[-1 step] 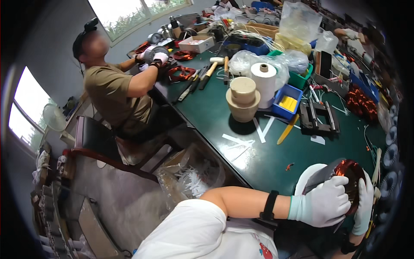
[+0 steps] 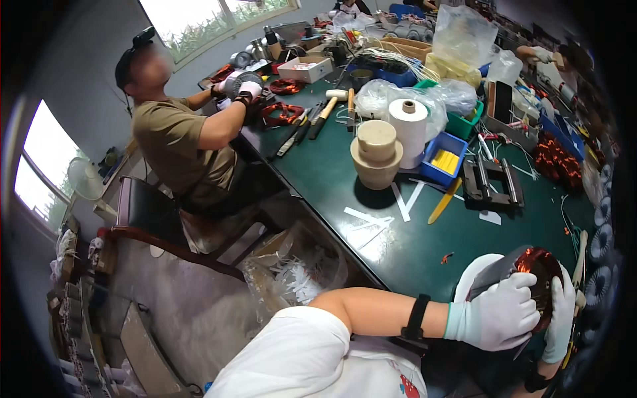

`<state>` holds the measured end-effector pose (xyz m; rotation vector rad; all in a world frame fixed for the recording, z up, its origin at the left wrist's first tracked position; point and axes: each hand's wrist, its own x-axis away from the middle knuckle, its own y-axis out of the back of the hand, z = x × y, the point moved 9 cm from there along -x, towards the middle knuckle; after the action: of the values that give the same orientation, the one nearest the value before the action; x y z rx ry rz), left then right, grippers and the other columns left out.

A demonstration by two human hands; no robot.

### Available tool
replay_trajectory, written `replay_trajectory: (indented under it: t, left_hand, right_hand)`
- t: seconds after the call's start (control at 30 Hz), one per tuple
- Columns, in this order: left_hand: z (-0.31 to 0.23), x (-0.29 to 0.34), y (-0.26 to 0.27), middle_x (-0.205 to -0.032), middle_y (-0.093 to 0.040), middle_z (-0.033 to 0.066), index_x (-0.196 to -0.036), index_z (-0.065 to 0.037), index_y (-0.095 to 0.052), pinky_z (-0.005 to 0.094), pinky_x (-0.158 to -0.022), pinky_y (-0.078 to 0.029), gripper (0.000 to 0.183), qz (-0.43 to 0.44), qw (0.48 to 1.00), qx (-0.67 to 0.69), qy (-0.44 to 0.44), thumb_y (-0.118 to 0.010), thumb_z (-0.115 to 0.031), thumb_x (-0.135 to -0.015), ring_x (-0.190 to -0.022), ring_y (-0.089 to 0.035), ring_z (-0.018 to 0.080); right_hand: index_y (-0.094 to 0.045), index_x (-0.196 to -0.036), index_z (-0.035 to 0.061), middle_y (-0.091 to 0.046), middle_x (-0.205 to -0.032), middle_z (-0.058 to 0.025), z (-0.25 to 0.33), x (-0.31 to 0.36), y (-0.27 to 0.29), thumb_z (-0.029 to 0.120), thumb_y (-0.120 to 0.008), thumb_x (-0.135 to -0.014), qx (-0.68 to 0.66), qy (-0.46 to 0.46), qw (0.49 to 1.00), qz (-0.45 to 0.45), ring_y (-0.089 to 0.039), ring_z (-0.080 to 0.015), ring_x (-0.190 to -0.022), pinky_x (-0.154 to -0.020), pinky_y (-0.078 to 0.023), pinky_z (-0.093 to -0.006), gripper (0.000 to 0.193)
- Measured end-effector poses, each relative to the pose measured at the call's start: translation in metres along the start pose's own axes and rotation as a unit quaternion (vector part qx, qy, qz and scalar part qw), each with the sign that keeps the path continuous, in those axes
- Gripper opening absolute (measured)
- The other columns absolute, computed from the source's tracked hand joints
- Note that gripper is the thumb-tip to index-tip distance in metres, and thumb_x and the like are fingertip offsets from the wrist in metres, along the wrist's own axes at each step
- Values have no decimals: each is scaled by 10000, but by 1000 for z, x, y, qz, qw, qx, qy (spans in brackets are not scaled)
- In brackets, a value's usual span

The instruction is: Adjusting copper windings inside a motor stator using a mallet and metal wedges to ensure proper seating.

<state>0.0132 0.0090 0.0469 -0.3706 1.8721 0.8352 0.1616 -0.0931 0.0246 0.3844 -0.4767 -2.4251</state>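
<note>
At the lower right, a motor stator (image 2: 494, 272) with a grey cylindrical body and copper windings (image 2: 536, 257) is tilted on the green table. My left hand (image 2: 502, 313), in a white glove, lies across its near face with curled fingers at the windings. From the right side, my right hand (image 2: 562, 312), also gloved, presses against the copper ring, its fingers pointing up. Both hands grip the stator between them; the fingertips are partly hidden. A white round piece (image 2: 475, 270) shows behind the stator's left side.
Beyond the stator are white paper strips (image 2: 371, 229), a yellow flat stick (image 2: 445, 201), a metal fixture (image 2: 492, 180), a blue bin (image 2: 443, 156), a white thread spool (image 2: 407, 132) and a beige stepped block (image 2: 377, 156). A seated co-worker (image 2: 182, 132) handles another stator at the left.
</note>
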Motion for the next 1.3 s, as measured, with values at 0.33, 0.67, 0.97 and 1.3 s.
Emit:
replay_trajectory:
  t: [0.33, 0.67, 0.97, 1.3]
  left_hand:
    - [7, -3, 3, -681, -527, 74, -817, -14, -635, 505, -1044, -428, 193, -11, 1000, -4, -5, -691, -191, -764, -696, -539, 279]
    - [4, 2, 1, -628, -519, 68, -724, -26, -613, 484, -1054, -420, 172, -12, 1000, -10, 2, -683, -182, -738, -661, -531, 273]
    - [5, 1, 1, -729, -534, 94, -816, -32, -598, 515, -1049, -381, 241, 8, 1000, 4, -14, -717, -228, -743, -746, -555, 301]
    - [1, 3, 0, -743, -538, 99, -842, -36, -603, 504, -1049, -390, 234, 15, 1000, -8, -16, -717, -225, -764, -787, -569, 302]
  right_hand:
    - [-470, -1461, -10, -522, -1439, -163, -7, -13, 6, 289, -421, -1077, 11, -8, 1000, -6, -524, -255, -1301, -1121, -366, -346, 489]
    - [-515, -1340, 21, -377, -1576, -219, -11, 71, 43, 369, -330, -1089, -68, 143, 957, -242, -327, -390, -1478, -1216, -234, -510, 467]
    - [-408, -1493, -26, -364, -1600, -179, 24, 76, -12, 277, -356, -1050, 372, 141, 913, -91, -327, -322, -1491, -1221, -233, -439, 539]
    - [-620, -1327, 59, -513, -1448, -227, -17, 143, 10, 296, -647, -972, 367, 94, 919, -110, -485, -384, -1344, -1124, -381, -496, 428]
